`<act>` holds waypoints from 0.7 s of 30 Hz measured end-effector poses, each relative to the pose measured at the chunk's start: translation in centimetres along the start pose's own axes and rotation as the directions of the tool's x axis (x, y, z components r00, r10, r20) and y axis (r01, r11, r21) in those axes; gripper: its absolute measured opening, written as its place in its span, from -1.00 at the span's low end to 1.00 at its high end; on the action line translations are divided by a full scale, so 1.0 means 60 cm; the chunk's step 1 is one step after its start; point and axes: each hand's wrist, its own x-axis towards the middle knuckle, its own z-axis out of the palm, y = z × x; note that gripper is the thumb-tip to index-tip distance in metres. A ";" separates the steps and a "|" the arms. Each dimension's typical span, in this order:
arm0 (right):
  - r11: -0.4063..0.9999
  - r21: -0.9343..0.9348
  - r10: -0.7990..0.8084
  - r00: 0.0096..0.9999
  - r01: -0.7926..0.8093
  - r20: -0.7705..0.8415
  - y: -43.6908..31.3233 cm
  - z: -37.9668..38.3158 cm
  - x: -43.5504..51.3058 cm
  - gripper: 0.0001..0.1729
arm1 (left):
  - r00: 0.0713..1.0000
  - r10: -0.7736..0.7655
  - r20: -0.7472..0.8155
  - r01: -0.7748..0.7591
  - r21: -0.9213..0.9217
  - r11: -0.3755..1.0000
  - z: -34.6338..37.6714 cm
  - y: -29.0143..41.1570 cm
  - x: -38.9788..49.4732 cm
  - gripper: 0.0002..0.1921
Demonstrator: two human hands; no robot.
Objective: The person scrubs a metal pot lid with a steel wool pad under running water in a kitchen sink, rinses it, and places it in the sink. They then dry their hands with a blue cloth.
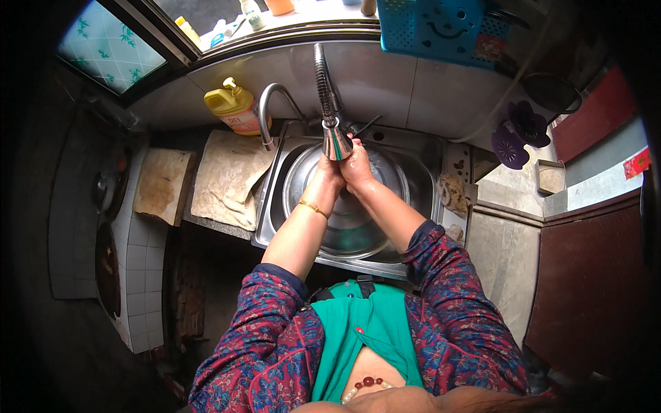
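Observation:
My left hand (331, 174) and my right hand (357, 164) are pressed together beneath the flared chrome spray head (338, 144) of a spring-neck faucet (323, 77). The spray head hides most of the left fingers. Wet skin shines on the right hand, and its fingertips show just past the spray head. No object is visible in either hand. Below them a wide round stainless steel basin (356, 232) sits in the metal sink (271, 211). A gold bracelet (313, 208) circles my left wrist.
Left of the sink stand a curved second faucet (266, 106), a yellow pump bottle (235, 106), a beige cloth (227, 180) and a wooden cutting board (161, 180). A rag (453, 193) lies at the sink's right. A blue plastic basket (434, 31) hangs above.

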 end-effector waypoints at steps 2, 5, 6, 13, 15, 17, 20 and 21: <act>0.936 0.286 0.220 0.975 -0.206 -0.016 -0.009 0.008 0.008 -0.83 | 1.000 0.012 0.014 -0.012 0.011 1.000 0.014 0.006 -0.002 -0.46; 0.891 0.362 0.249 0.962 -0.273 0.111 -0.018 0.016 0.028 -0.85 | 0.999 -0.029 -0.022 0.029 -0.028 0.999 0.043 0.015 -0.015 -0.42; 0.707 0.591 0.375 0.915 -0.388 0.151 -0.020 0.018 0.035 -0.81 | 1.000 0.030 -0.006 -0.029 0.022 0.999 0.053 0.015 -0.022 -0.40; 0.718 0.568 0.372 0.911 -0.403 0.176 0.000 0.021 0.075 -0.67 | 0.998 -0.006 -0.060 -0.001 -0.124 0.992 0.096 -0.014 -0.058 -0.39; 0.894 0.336 0.292 0.954 -0.296 0.064 0.006 0.018 0.078 -0.68 | 0.995 -0.042 -0.095 0.028 -0.142 0.989 0.096 -0.019 -0.062 -0.40; 0.955 0.125 0.266 0.963 -0.269 0.039 0.008 0.011 0.079 -0.67 | 0.987 -0.102 -0.122 0.082 -0.159 0.984 0.096 -0.021 -0.065 -0.41; 0.924 0.162 0.281 0.903 -0.346 0.325 0.002 -0.002 0.077 -0.71 | 0.972 -0.143 -0.187 0.100 -0.223 0.970 0.105 -0.021 -0.064 -0.42; 0.923 0.163 0.260 0.878 -0.348 0.401 -0.002 -0.007 0.076 -0.72 | 0.966 -0.124 -0.228 0.060 -0.267 0.962 0.109 -0.021 -0.064 -0.46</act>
